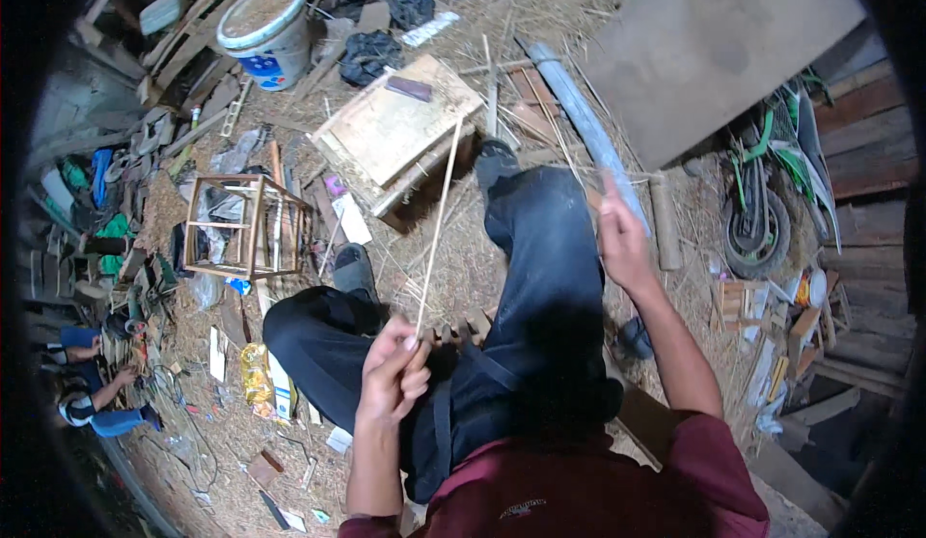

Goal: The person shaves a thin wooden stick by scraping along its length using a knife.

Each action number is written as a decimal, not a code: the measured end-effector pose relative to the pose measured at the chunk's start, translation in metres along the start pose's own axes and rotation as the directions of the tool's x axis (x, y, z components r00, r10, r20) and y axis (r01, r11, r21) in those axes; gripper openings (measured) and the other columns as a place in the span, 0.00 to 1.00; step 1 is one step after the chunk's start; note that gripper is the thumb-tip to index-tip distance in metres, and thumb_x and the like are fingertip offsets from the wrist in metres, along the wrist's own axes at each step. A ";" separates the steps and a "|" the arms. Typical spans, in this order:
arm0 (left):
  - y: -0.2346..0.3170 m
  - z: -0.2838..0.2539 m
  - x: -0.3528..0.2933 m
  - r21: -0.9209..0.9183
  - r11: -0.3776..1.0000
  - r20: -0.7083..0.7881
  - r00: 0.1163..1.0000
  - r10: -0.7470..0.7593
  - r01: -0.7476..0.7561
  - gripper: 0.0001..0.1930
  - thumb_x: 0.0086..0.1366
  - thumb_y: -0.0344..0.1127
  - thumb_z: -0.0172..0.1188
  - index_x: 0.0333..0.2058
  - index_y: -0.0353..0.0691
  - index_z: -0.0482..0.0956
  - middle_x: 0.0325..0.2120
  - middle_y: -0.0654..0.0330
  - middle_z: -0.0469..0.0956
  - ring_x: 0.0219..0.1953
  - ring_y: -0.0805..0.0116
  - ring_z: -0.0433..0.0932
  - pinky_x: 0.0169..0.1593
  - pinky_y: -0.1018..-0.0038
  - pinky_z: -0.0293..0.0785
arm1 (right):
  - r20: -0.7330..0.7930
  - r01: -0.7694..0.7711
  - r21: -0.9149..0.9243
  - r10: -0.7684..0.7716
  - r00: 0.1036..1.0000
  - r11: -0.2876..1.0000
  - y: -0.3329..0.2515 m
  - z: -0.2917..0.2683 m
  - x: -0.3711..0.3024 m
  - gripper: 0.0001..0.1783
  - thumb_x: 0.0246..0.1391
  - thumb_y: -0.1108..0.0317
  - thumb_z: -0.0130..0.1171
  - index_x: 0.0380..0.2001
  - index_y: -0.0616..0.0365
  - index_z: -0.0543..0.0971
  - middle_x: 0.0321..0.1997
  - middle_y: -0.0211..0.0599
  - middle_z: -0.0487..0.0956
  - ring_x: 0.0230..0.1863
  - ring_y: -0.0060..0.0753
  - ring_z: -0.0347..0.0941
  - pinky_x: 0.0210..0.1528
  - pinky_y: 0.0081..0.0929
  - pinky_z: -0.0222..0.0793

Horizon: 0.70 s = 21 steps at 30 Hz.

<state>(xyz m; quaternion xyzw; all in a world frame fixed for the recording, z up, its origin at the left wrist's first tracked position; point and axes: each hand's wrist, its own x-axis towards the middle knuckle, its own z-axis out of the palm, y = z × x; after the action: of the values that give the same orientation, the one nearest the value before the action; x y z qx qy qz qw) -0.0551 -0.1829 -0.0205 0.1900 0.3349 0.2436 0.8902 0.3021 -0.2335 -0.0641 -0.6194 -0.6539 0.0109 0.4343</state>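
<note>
A thin, pale wooden stick (pixel 442 212) rises from my left hand (pixel 394 372), whose fingers are closed round its lower end. It slants up and away, and its far tip overlaps the edge of a wooden box (pixel 395 133). My right hand (pixel 622 244) is raised beside my right knee. Its fingers are curled and partly blurred, so whatever they hold cannot be made out. The hands are well apart, with my dark trouser leg (pixel 545 248) between them. On the box's light top lies a small dark flat block (pixel 409 87).
Left stands a small wooden frame (pixel 249 229); behind it is a white bucket (pixel 265 36). A blue-grey length (pixel 584 118) lies near a big grey board (pixel 723 46). A green motorbike (pixel 772 181) stands right. Another person (pixel 96 384) sits far left. Scraps litter the ground.
</note>
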 end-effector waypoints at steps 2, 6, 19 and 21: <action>0.014 0.007 0.017 -0.026 0.998 0.044 0.998 0.049 -0.048 0.01 0.70 0.32 0.46 0.38 0.44 0.64 0.17 0.69 0.55 0.10 0.86 0.45 0.11 0.84 0.37 | 0.103 -0.576 0.529 0.627 0.773 0.623 -0.019 -0.002 0.025 0.21 0.65 0.62 0.47 0.58 0.59 0.69 0.15 0.24 0.71 0.13 0.16 0.62 0.16 0.17 0.57; 0.038 0.017 0.039 -0.006 0.990 0.110 0.984 0.142 -0.142 0.02 0.70 0.32 0.46 0.39 0.45 0.64 0.16 0.69 0.55 0.10 0.84 0.44 0.13 0.84 0.38 | 0.210 -0.695 0.525 0.716 0.665 0.492 -0.062 0.014 0.106 0.19 0.62 0.60 0.54 0.51 0.60 0.73 0.13 0.21 0.66 0.10 0.11 0.56 0.12 0.15 0.50; 0.151 -0.019 0.153 0.202 0.867 0.028 0.888 0.460 -0.455 0.06 0.68 0.35 0.49 0.42 0.43 0.68 0.17 0.71 0.59 0.15 0.83 0.52 0.18 0.84 0.46 | 0.438 -0.627 0.729 0.516 0.736 0.276 -0.064 0.181 0.250 0.12 0.56 0.61 0.61 0.36 0.60 0.77 0.31 0.33 0.79 0.10 0.12 0.58 0.09 0.16 0.51; 0.154 -0.022 0.153 0.208 0.900 -0.012 0.919 0.395 -0.384 0.08 0.69 0.36 0.49 0.42 0.41 0.70 0.17 0.71 0.59 0.14 0.83 0.51 0.17 0.85 0.45 | 0.509 -0.675 0.706 0.511 0.693 0.213 -0.063 0.188 0.254 0.12 0.57 0.62 0.60 0.37 0.60 0.78 0.30 0.33 0.79 0.09 0.11 0.57 0.09 0.15 0.51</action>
<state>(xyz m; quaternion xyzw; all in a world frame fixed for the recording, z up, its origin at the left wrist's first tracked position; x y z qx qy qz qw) -0.0173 0.0312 -0.0357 0.3356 0.3368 0.3863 0.7904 0.1790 0.0584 -0.0054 -0.5132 -0.2997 0.5509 0.5859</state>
